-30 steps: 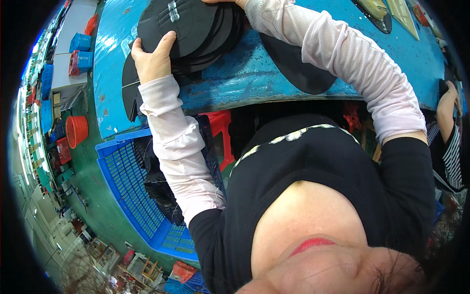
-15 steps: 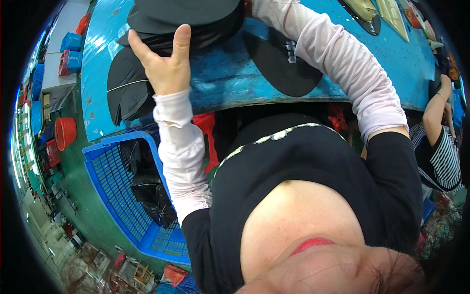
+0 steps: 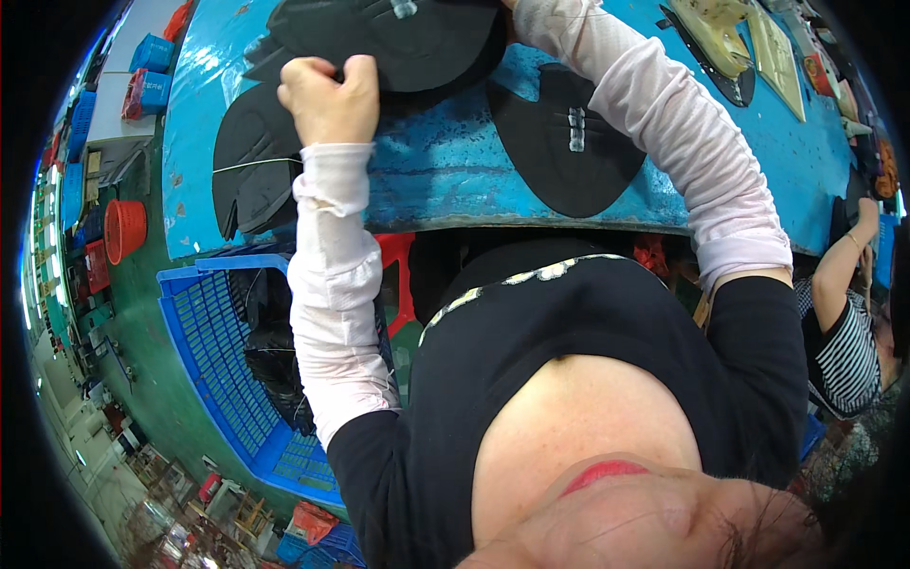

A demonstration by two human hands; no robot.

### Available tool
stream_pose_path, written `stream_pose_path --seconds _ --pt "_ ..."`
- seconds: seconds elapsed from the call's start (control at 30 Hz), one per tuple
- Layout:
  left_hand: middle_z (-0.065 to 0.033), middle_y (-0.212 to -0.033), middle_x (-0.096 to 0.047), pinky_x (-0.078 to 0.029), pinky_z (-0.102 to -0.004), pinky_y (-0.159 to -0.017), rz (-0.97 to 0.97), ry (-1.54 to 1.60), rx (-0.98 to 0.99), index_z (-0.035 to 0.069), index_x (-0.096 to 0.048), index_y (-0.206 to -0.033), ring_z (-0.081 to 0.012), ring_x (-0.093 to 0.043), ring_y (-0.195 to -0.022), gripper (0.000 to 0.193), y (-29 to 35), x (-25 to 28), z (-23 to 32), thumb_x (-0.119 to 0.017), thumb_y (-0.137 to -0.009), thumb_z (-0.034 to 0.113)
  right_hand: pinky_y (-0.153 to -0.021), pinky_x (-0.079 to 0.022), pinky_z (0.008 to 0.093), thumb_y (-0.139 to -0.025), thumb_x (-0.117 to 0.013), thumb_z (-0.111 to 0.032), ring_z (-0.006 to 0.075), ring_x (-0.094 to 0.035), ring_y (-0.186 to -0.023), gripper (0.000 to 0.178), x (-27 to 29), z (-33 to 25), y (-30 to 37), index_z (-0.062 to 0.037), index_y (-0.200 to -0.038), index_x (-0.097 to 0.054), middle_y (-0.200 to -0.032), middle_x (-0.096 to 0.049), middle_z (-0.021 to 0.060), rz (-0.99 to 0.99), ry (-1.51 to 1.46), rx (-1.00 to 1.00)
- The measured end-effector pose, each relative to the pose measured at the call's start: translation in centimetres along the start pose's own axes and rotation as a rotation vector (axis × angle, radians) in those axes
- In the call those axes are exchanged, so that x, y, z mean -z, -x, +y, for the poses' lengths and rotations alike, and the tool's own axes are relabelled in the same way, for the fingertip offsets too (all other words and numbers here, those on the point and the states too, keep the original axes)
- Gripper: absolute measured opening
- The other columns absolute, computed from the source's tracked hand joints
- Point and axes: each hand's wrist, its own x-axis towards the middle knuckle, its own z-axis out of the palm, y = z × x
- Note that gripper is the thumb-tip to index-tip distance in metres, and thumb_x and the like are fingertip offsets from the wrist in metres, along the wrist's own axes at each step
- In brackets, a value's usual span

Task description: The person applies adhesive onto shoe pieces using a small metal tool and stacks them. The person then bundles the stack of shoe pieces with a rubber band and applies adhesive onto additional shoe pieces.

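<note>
A stack of flat black rounded pieces [image 3: 417, 52] lies at the far edge of the view, with a small clear strip on the top piece. At its near left edge my left hand [image 3: 332, 102] is closed, fingers bent and thumb against the black material. Only a sliver of my right hand [image 3: 510, 8] shows beside the stack's far right side; its fingers are hidden. Under my right forearm lies a single black piece [image 3: 550, 156] with a clear strip on it. Left of my left wrist sits a bundle of black pieces [image 3: 248, 190] tied with white string.
The blue table [image 3: 436, 190] ends in front of my body. Below its left corner stands a blue plastic basket [image 3: 223, 356] with black bundles inside. A red stool [image 3: 396, 275] is under the table. Yellowish shaped pieces [image 3: 716, 38] lie far right, near another person's arm [image 3: 839, 261].
My left hand's thumb and finger were spread apart; now they are bent together at the stack's edge. A clear strip now shows on top of the stack. The whole view has shifted slightly.
</note>
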Motion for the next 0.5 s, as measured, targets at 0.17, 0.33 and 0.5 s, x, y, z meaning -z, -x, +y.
stream_pose_path --seconds 0.17,0.33,0.5 --pt "-0.0275 -0.107 -0.051 -0.044 -0.0484 -0.094 -0.072 0.245 -0.106 -0.005 -0.051 -0.104 -0.0427 -0.049 -0.102 0.039 0.0 -1.7 0.6 -0.070 -0.086 0.024 -0.095 -0.057 0.0418 -0.086 -0.072 -0.020 0.0304 -0.072 -0.099 0.037 1.6 0.4 -1.0 0.0018 -0.116 -0.067 -0.109 -0.074 0.0163 -0.022 -0.202 0.041" --pt "-0.0296 -0.128 -0.050 -0.041 -0.0506 -0.104 0.348 -0.070 -0.479 -0.003 -0.051 -0.130 -0.0469 -0.049 -0.123 0.057 4.5 -1.1 1.7 -0.076 -0.087 0.025 -0.093 -0.058 0.0413 -0.085 -0.072 -0.020 0.0311 -0.072 -0.094 0.034 2.8 0.6 -2.6 0.0009 -0.113 -0.069 -0.108 -0.075 0.0155 0.048 -0.202 0.036" --pt "-0.0183 -0.105 -0.067 -0.053 -0.0422 -0.082 -0.265 0.081 -0.229 -0.004 -0.047 -0.131 -0.0358 -0.065 -0.092 0.078 13.3 -2.6 5.4 -0.089 -0.074 0.028 -0.091 -0.058 0.0420 -0.084 -0.074 -0.025 0.0314 -0.072 -0.094 0.039 2.0 0.4 -3.2 -0.0010 -0.114 -0.070 -0.107 -0.076 0.0137 0.038 -0.121 -0.026"
